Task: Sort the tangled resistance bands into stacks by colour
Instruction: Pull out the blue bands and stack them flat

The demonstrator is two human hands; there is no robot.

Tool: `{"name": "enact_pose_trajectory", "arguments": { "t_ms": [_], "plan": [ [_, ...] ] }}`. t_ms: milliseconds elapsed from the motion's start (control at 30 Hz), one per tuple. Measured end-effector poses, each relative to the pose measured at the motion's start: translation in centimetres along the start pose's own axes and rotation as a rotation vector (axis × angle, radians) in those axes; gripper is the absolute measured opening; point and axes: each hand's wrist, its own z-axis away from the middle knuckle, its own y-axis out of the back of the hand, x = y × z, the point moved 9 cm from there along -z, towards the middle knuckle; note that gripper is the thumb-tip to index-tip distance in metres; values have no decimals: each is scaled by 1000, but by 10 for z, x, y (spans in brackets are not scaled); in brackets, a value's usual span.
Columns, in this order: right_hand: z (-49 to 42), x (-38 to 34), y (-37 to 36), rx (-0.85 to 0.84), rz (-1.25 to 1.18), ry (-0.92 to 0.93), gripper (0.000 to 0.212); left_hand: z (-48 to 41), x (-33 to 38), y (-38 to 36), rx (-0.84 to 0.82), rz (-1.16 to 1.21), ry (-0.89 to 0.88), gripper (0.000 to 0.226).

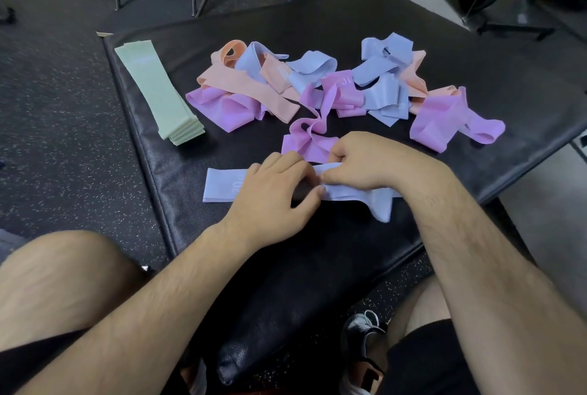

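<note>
- A seated person's left hand (273,191) and right hand (365,163) meet over a pale blue resistance band (222,185) lying at the near edge of a padded black tabletop (476,55).
- The left hand's fingers (295,163) curl over the band's middle, with the thumb against its near edge, pinching it; the right hand's fingers (336,153) are bunched and pinch the band's far edge just beside them.
- The band's left end lies flat and printed side up, while its right end trails out twisted below the right wrist.
- A pink band (301,140) lies crumpled just beyond the knuckles, a thin strand of it running up into the tangled pile (286,83) of peach, pale blue and pink bands at the tabletop's centre.
- At the left edge, well apart from the pile, sits a neat stack of green bands (155,90), all laid flat and squared.
- Below the tabletop is a speckled rubber floor (63,109), with a grey trainer (362,331) showing near the right knee.
</note>
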Motion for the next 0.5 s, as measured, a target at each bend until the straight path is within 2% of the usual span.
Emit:
{"name": "enact_pose_trajectory", "arguments": {
  "t_ms": [200,500],
  "plan": [
    [2,4,3,9,-4,7,40,0,-1,-2,13,-32,0,20],
    [21,25,30,77,16,-11,21,1,2,-2,29,-70,-16,20]
  ]
}}
